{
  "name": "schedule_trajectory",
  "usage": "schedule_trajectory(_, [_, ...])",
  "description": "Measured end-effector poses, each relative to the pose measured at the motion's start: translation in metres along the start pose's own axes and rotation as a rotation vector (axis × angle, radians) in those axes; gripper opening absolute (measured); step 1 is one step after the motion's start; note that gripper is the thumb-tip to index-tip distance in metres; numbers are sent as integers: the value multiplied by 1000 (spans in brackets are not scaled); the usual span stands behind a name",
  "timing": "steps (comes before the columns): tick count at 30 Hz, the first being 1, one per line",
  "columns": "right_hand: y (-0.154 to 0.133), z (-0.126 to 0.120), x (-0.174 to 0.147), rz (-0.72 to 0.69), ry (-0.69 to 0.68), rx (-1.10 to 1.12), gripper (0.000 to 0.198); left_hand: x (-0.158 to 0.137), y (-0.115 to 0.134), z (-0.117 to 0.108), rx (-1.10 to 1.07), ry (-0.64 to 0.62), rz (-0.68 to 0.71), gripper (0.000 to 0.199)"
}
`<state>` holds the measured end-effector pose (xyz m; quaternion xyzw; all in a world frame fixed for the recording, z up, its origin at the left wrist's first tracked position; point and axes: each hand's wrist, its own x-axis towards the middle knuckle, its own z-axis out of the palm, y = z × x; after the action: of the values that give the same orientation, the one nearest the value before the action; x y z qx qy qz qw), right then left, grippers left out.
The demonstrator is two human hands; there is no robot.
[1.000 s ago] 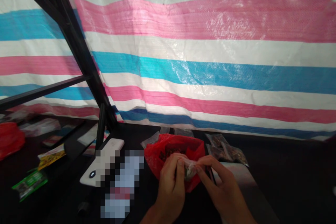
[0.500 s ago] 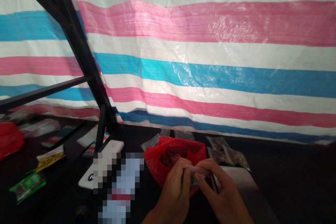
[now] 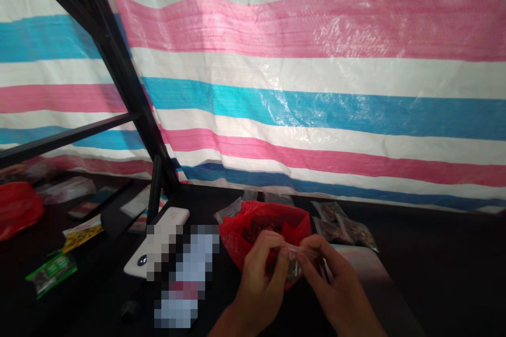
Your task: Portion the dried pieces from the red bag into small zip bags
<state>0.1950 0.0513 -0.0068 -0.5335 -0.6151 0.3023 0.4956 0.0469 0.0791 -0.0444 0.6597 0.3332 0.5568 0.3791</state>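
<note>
Between my two hands is a small clear plastic bag (image 3: 293, 266), pinched along its top edge. My left hand (image 3: 263, 276) grips one side of that edge with thumb and fingers. On the other side, my right hand (image 3: 330, 274) pinches it the same way. What the bag contains is too dim to make out. Just behind my hands stands an open red plastic bag (image 3: 235, 237) with small brown pieces (image 3: 259, 229) inside; my hands cover part of it. Several filled clear bags (image 3: 358, 231) lie to its right at the back.
A pale flat sheet or device (image 3: 367, 268) lies right of my hands. Leftward are a white phone-like object (image 3: 174, 218), a blurred-out item (image 3: 201, 250), a green packet (image 3: 51, 274) and a yellow packet (image 3: 83, 233). A black metal frame (image 3: 130, 95) and striped tarp (image 3: 316, 116) rise behind.
My fingers have shifted slightly apart along the clear bag's top edge, so more of the bag shows below them. The view has moved a little.
</note>
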Motion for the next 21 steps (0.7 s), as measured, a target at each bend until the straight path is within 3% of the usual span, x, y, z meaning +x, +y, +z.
schedule_trajectory(12, [-9,-3,1,1,29,-14,28,3,4,2,25,14,-45,17])
schedule_trajectory(21, [-1,-1,2,6,-55,38,22,3,6,5,-45,-5,-81,14])
